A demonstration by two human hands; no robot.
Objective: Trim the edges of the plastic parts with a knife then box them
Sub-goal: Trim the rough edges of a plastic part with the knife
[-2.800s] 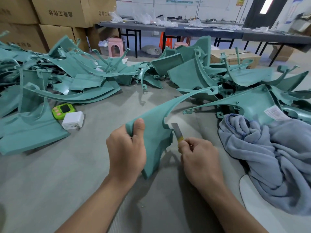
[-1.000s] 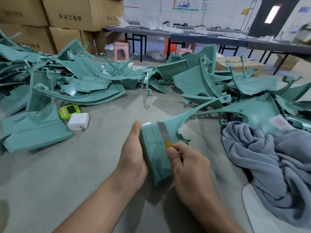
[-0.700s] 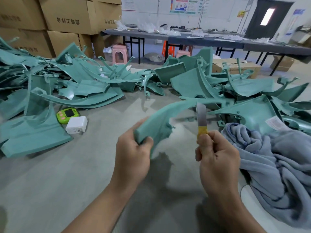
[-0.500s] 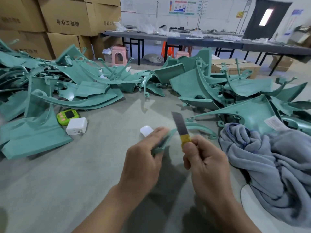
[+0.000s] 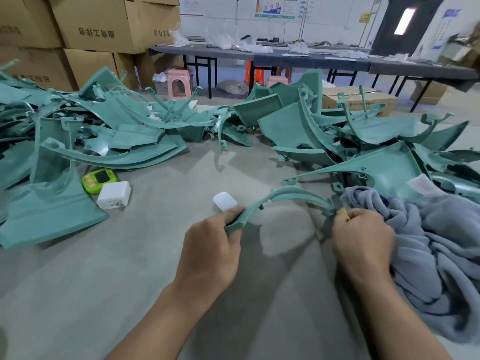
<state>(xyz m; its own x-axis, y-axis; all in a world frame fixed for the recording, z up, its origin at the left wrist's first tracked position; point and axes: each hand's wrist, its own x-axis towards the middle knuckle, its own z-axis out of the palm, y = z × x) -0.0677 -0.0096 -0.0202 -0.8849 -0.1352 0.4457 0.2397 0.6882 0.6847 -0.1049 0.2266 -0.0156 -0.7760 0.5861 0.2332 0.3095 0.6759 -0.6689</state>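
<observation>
Head view: trimming a slim, curved teal plastic part (image 5: 293,192) above a grey work surface (image 5: 145,261).
Left hand (image 5: 210,245) pinches its near end; right hand (image 5: 361,235) curls round a yellow-banded knife (image 5: 338,203) at the far end. The arc looks light and springy, so gripping nearer the cut would steady it. Room to swing lies ahead; a grey fleece cloth (image 5: 431,245) crowds the right hand.

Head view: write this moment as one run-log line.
left hand: grips plastic part | right hand: holds knife at part's right end | stage: trimming
</observation>
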